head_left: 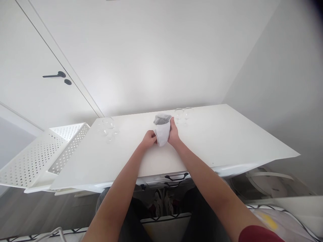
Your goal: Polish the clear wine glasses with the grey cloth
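A light grey cloth (162, 132) is held upright over the middle of the white tabletop, its top folded into a hollow with a darker inside. My right hand (173, 132) wraps round the cloth's right side, thumb pointing up along its edge. At the lower left of the cloth, my left hand (149, 139) is closed with its fingers curled against the edge. Whether something sits inside the cloth is hidden. Clear stemmed glasses (186, 115) stand just beyond my right hand, near the wall. More clear glasses (108, 125) are grouped at the table's left end.
The white table (217, 134) backs onto a plain wall and has dark drawer handles (176, 176) at its front. A white perforated rack (37, 154) adjoins its left side. Behind that is a door with a black handle (54, 75). A round pale object (270, 183) lies low at right.
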A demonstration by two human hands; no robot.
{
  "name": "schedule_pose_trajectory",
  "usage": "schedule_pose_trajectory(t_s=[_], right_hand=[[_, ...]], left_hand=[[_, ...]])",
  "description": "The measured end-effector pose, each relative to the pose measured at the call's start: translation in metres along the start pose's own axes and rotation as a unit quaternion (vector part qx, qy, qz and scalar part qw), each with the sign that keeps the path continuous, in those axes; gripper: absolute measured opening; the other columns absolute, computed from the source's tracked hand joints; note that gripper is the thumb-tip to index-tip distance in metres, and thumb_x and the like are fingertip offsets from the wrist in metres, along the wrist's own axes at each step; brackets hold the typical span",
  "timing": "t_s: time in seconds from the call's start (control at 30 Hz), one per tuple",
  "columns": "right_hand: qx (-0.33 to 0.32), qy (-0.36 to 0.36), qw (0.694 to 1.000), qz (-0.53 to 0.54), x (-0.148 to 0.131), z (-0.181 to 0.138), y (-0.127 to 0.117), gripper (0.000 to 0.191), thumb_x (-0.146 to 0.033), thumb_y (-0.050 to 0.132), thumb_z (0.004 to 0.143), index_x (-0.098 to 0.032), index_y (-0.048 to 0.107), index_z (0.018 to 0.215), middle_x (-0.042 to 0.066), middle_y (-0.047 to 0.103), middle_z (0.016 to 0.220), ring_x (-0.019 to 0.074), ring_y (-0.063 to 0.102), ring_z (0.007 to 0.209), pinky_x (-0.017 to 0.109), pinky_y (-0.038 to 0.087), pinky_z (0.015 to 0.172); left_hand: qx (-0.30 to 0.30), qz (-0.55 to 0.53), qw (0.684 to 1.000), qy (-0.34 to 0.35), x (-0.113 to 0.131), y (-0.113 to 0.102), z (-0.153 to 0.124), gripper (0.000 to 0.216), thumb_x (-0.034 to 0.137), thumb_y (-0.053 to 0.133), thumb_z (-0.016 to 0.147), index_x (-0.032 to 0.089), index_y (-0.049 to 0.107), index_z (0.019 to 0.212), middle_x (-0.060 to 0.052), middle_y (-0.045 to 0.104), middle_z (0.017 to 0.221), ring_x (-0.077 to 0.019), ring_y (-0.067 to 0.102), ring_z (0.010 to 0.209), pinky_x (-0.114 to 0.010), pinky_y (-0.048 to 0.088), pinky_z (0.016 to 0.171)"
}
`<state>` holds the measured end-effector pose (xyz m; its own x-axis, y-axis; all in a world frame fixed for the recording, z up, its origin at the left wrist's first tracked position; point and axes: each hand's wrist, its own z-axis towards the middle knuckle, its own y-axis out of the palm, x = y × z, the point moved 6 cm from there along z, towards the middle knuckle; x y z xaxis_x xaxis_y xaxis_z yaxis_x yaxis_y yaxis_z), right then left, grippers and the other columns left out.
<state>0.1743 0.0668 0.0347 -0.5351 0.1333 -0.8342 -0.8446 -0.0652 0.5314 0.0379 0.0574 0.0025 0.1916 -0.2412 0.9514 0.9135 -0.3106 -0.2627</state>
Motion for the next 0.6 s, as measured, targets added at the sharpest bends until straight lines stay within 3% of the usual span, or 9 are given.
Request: schedule_pose_trajectory(t_s=[0.07, 0.13, 0.2, 0.3, 0.47, 0.53, 0.6], right_hand=[[-0.070, -0.025, 0.997, -0.019, -0.008, -0.008, 0.012, 0.063, -0.075, 0.068, 0.075, -0.026, 0.064, 0.114, 0.006, 0.070, 0.098, 0.0237, 0.065, 0.088, 0.034, 0.055, 0.069], [-0.106, -0.069, 0.990, -0.069, -0.016, -0.014, 0.019, 0.070, -0.056, 0.086, 0.065, -0.030, 0.062, 0.125, 0.004, 0.069, 0.107, 0.0227, 0.064, 0.093, 0.033, 0.055, 0.075], [-0.092, -0.102, 0.983, -0.122, -0.020, -0.016, 0.019, 0.072, -0.042, 0.092, 0.059, -0.031, 0.064, 0.124, 0.002, 0.069, 0.108, 0.0222, 0.063, 0.096, 0.034, 0.055, 0.080], [-0.026, -0.112, 0.984, -0.138, -0.017, -0.009, 0.010, 0.052, -0.042, 0.089, 0.064, -0.027, 0.070, 0.110, 0.002, 0.070, 0.102, 0.0209, 0.064, 0.093, 0.034, 0.055, 0.081], [0.052, 0.008, 0.998, -0.020, 0.001, 0.007, -0.009, 0.041, -0.056, 0.081, 0.072, -0.021, 0.069, 0.089, 0.006, 0.071, 0.085, 0.0223, 0.067, 0.077, 0.035, 0.056, 0.066], [0.017, 0.067, 0.997, 0.016, 0.006, 0.008, -0.006, 0.047, -0.064, 0.076, 0.074, -0.020, 0.066, 0.086, 0.008, 0.070, 0.078, 0.0254, 0.068, 0.075, 0.037, 0.056, 0.060], [-0.032, 0.080, 0.996, 0.018, 0.006, 0.005, 0.000, 0.051, -0.069, 0.072, 0.076, -0.020, 0.066, 0.091, 0.008, 0.070, 0.079, 0.0260, 0.068, 0.076, 0.037, 0.056, 0.059]], left_hand=[[0.025, -0.041, 0.999, 0.001, 0.002, -0.003, -0.001, 0.019, 0.026, 0.058, 0.071, 0.018, 0.050, 0.056, 0.003, 0.048, 0.046, -0.0094, 0.043, 0.044, -0.024, 0.033, 0.047], [0.044, -0.063, 0.997, -0.006, 0.002, -0.005, -0.003, 0.019, 0.028, 0.062, 0.072, 0.018, 0.052, 0.060, 0.002, 0.049, 0.049, -0.0093, 0.043, 0.046, -0.024, 0.033, 0.047], [0.050, -0.058, 0.997, -0.021, 0.001, -0.005, -0.005, 0.018, 0.029, 0.065, 0.072, 0.017, 0.055, 0.063, 0.000, 0.053, 0.053, -0.0103, 0.046, 0.048, -0.025, 0.035, 0.049], [0.038, -0.019, 0.999, -0.020, -0.001, -0.002, -0.005, 0.017, 0.026, 0.066, 0.067, 0.017, 0.054, 0.060, 0.000, 0.055, 0.053, -0.0119, 0.048, 0.051, -0.027, 0.037, 0.051], [-0.024, 0.081, 0.996, 0.032, 0.007, 0.006, -0.006, 0.021, 0.024, 0.060, 0.075, 0.018, 0.051, 0.057, 0.001, 0.056, 0.053, -0.0114, 0.048, 0.051, -0.026, 0.035, 0.053], [-0.036, 0.093, 0.995, 0.033, 0.009, 0.006, -0.007, 0.026, 0.029, 0.059, 0.082, 0.017, 0.053, 0.060, 0.000, 0.060, 0.055, -0.0114, 0.050, 0.051, -0.026, 0.037, 0.055], [-0.031, 0.089, 0.995, 0.020, 0.008, 0.004, -0.007, 0.030, 0.033, 0.058, 0.085, 0.017, 0.053, 0.059, -0.001, 0.061, 0.054, -0.0110, 0.050, 0.050, -0.026, 0.038, 0.056]])
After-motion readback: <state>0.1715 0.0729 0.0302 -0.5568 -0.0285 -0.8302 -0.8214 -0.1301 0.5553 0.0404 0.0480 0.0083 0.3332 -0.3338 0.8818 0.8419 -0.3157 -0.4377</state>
